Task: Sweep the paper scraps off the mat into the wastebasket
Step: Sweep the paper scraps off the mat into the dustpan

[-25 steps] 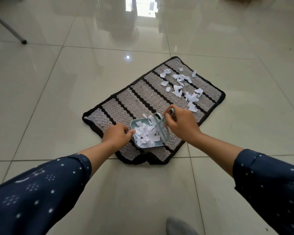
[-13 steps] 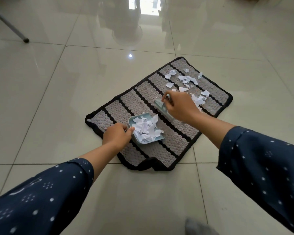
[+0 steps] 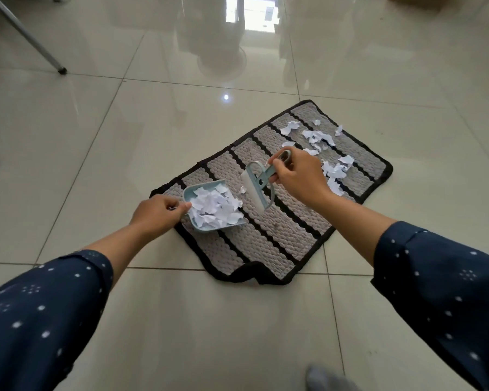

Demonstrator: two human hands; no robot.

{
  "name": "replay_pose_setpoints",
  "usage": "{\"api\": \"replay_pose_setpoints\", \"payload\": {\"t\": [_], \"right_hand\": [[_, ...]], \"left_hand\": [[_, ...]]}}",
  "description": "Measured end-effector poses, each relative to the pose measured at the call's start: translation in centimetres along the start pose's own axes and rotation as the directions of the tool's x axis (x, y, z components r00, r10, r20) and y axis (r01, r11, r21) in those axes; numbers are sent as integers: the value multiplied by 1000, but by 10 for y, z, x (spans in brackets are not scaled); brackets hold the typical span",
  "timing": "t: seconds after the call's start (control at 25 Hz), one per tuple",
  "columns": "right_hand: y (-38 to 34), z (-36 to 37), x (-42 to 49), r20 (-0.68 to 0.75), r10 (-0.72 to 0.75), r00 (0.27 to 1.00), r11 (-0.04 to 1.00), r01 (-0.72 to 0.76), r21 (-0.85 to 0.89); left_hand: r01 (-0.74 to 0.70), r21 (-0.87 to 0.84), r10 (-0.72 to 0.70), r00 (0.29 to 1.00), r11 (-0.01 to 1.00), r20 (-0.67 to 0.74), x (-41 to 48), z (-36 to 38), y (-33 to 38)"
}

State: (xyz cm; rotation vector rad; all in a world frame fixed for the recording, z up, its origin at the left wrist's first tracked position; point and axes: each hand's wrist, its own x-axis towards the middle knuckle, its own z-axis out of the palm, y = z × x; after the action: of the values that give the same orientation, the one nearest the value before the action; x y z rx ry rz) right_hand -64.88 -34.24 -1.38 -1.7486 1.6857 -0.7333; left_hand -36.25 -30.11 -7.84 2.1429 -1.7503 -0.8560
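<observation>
A grey woven mat (image 3: pixel 268 238) with black stripes lies slantwise on the tiled floor. My left hand (image 3: pixel 157 214) grips the handle of a pale blue dustpan (image 3: pixel 206 227) at the mat's left end; the pan is heaped with white paper scraps (image 3: pixel 213 206). My right hand (image 3: pixel 299 176) holds a pale blue hand brush (image 3: pixel 256 184) above the mat's middle, bristles pointing down toward the pan. One small scrap (image 3: pixel 242 189) lies between brush and pan. More scraps (image 3: pixel 319 138) are scattered over the mat's far right part. No wastebasket is in view.
Glossy cream floor tiles (image 3: pixel 124 131) surround the mat. A slanted metal leg (image 3: pixel 29 38) with a black foot stands at the far left. The mat's near edge (image 3: pixel 254 273) is rucked up. A grey foot (image 3: pixel 322 378) shows at the bottom edge.
My right hand swung the brush away from the pan toward the far scraps, then drew it back toward the mat's middle. The dustpan stayed at the left end, slightly tilted up.
</observation>
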Motion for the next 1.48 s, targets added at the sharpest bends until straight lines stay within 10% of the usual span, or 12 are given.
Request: {"api": "replay_pose_setpoints", "payload": {"t": [0.44, 1.2, 1.48], "right_hand": [[-13, 50, 3, 215, -162, 963, 935, 219, -277], [106, -126, 20, -38, 99, 994, 990, -103, -100], [143, -165, 76, -183, 94, 979, 907, -160, -389]], "left_hand": [[-48, 125, 45, 999, 991, 31, -3, 21, 15], [-81, 26, 77, 989, 996, 123, 31, 126, 179], [-33, 73, 29, 997, 997, 67, 52, 131, 191]]}}
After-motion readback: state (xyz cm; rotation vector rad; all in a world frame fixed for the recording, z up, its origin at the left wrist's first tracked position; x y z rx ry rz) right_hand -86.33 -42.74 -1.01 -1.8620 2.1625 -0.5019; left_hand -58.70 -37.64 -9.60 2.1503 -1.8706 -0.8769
